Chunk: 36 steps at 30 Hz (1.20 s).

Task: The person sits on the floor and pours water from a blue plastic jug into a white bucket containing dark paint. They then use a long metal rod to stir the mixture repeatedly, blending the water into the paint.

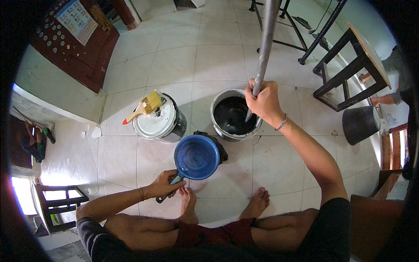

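Note:
My right hand (265, 98) grips a long metal rod (266, 39), whose lower end stands in a white bucket (214, 111) of dark liquid (229, 118). My left hand (168, 185) is closed round the handle of a blue plastic dipper (196, 157), held low in front of my body, over or beside a dark lump (220, 146) that I cannot make out. Left of the bucket, a lidded white container (159, 124) carries a paintbrush (146, 105) with yellowish bristles and a red-tipped handle lying across its top.
Tiled floor (196, 61) surrounds me. At right stand a wooden stool (342, 67), a metal frame (301, 48), a dark bucket (360, 124) and another person's limbs (379, 99), partly visible. At left are a brown door (76, 52), a low wall (56, 100) and a dark stool (52, 209).

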Motion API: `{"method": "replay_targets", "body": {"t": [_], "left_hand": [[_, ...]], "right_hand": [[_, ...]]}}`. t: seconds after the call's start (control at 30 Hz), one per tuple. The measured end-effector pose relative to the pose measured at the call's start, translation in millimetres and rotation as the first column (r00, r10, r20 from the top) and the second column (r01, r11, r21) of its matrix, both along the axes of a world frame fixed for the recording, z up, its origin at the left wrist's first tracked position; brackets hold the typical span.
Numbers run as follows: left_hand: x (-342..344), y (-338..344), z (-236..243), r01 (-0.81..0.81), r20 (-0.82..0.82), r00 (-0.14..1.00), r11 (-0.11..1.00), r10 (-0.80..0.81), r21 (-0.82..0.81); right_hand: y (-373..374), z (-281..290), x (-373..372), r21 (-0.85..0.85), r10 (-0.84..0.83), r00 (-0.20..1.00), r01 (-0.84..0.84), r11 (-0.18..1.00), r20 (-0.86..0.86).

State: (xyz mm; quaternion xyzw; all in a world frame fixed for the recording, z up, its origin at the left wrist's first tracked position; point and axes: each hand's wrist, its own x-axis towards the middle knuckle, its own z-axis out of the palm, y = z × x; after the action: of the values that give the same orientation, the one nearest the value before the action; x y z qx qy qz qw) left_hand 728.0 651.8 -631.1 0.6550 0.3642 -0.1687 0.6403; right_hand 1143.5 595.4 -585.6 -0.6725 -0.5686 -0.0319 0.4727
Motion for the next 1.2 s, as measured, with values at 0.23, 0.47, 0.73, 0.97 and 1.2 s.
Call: {"method": "replay_targets", "body": {"t": [0.23, 0.47, 0.73, 0.97, 1.2], "left_hand": [[1.3, -0.5, 1.7, 0.002, 0.007, 1.000, 1.000, -0.002, 0.009], [0.8, 0.5, -0.1, 0.015, 0.008, 1.000, 0.999, -0.015, 0.038], [-0.1, 0.5, -1.3, 0.002, -0.017, 1.000, 1.000, -0.002, 0.013], [-1.7, 0.8, -6.1, 0.019, 0.001, 1.000, 0.999, -0.019, 0.028], [-0.5, 0.8, -1.3, 0.009, -0.012, 1.000, 1.000, -0.009, 0.016]], "right_hand": [[2.5, -4.6, -1.2, 0.139, -0.087, 0.970, 0.121, 0.983, -0.225], [-0.3, -10.4, 0.0, 0.110, -0.007, 0.996, -0.003, 0.994, 0.092], [-0.6, -3.3, 5.5, 0.174, -0.157, 0.988, 0.153, 0.973, 0.008], [1.1, -8.7, -6.6, 0.061, -0.041, 0.996, 0.045, 0.997, -0.076], [3.4, -8.4, 4.4, 0.248, -0.086, 0.976, 0.035, 0.968, 0.198]]}}
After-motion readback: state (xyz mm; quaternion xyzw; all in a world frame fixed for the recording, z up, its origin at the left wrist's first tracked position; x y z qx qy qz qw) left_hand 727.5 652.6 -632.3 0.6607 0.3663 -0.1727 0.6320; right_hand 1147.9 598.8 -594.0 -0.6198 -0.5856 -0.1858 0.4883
